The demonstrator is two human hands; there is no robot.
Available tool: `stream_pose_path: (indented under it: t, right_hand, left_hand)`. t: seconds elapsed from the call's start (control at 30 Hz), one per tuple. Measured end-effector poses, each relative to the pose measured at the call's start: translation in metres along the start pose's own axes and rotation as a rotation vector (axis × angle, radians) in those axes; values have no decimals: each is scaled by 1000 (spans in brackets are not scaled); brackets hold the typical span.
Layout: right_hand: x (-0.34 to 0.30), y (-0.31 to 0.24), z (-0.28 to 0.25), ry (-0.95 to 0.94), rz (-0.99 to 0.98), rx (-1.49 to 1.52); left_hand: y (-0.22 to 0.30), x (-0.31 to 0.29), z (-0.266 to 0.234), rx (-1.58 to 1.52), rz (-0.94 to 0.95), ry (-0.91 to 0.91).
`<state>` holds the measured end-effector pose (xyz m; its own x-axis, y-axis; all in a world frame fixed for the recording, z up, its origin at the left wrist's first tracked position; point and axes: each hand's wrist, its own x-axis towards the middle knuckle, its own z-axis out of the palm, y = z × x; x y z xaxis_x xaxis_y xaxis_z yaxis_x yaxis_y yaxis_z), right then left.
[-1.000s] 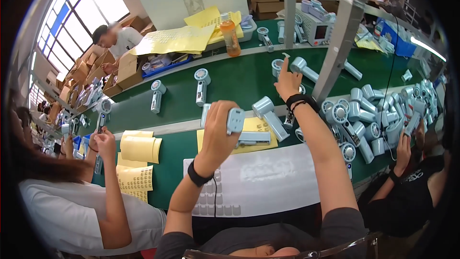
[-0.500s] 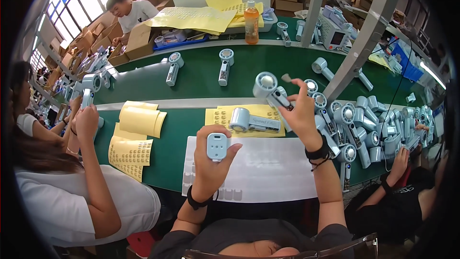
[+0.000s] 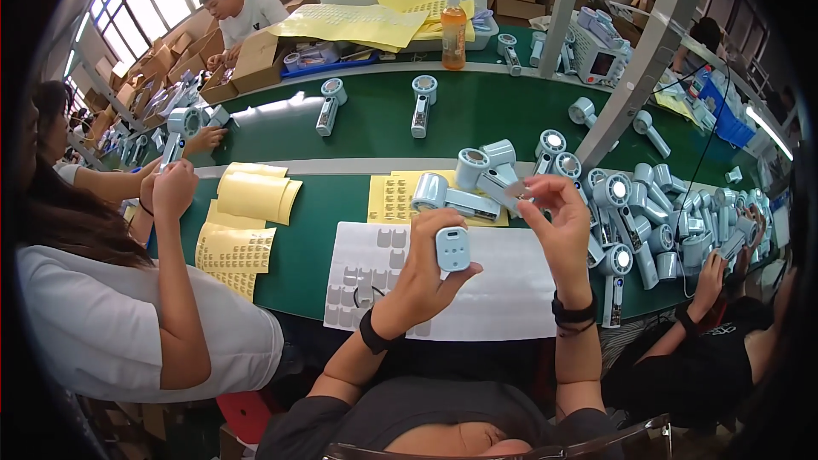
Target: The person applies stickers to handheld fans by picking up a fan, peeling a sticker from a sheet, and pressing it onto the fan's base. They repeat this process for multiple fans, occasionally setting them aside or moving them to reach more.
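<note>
My left hand holds a small light-blue rectangular part upright, its button side facing me. My right hand is raised beside it and pinches a small grey piece between thumb and forefinger. Under both hands lies a white backing sheet with rows of grey stickers at its left end. Just beyond it, two light-blue handheld fans rest on a yellow sticker sheet.
A heap of several light-blue fans fills the right of the green table. More fans ride the green belt behind. Yellow sheets lie left. One person works at my left, another at my right. A grey post rises ahead.
My right hand reached out to the belt, brought a fan back, and now holds only a small grey piece. My left hand kept the blue part and came lower and closer.
</note>
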<state>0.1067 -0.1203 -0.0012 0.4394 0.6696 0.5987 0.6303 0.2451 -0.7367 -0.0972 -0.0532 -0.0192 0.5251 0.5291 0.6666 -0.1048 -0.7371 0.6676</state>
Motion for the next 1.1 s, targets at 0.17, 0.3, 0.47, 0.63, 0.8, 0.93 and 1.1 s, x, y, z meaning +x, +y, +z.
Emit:
stream_pose_path:
  t: [0.17,0.3,0.47,0.63,0.8,0.93,1.1]
  right_hand:
    - [-7,-53,-20,-246,492,791]
    - [-8,-60,-28,-304,478,843]
    - [-11,-56,-32,-343,541,752]
    - [-15,-56,-30,-447,490,570]
    - [-17,-59,-29,-451,401,529]
    - [-21,-59,-25,-439,372,491]
    - [-35,-45,-14,-238,338,458]
  left_hand:
    - [-1,0,7,79,146,-48]
    - [0,-2,7,84,131,-58]
    - [11,-3,5,10,79,19]
    - [20,4,9,-73,49,69]
    - [24,-1,16,-172,-89,44]
    - [23,-3,22,-246,-120,78]
    - [23,-4,26,-187,-93,120]
